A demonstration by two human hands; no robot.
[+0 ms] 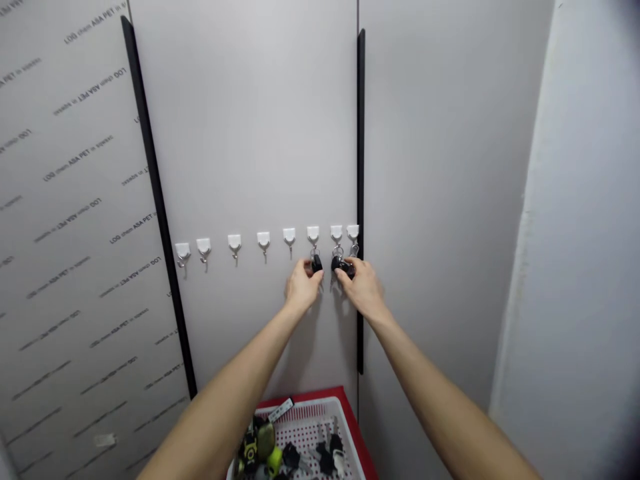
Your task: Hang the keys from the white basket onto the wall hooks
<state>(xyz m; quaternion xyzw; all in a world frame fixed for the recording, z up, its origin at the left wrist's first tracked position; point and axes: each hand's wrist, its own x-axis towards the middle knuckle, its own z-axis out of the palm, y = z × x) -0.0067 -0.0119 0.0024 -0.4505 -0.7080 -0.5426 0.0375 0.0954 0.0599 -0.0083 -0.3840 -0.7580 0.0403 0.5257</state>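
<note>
A row of several white wall hooks runs across the pale cabinet door. From one hook (313, 233) hangs a key with a black head (317, 263) on a ring, and my left hand (302, 285) is closed on it by thumb and fingers. My right hand (365, 287) pinches a bunch of black-headed keys (337, 263) hanging below the neighbouring hook (337, 233). Just beside it, metal rings hang at the rightmost hook (353, 231). The hooks farther left, such as this bare one (263, 238), carry nothing. My fingers partly hide both sets of keys.
Below my hands, a white perforated basket (350, 440) holds several loose keys (327, 455) and a yellow-green item (274, 460). It rests on a red surface (367, 453). Long black handles (361, 167) edge the door, and a white wall (580, 267) stands at the right.
</note>
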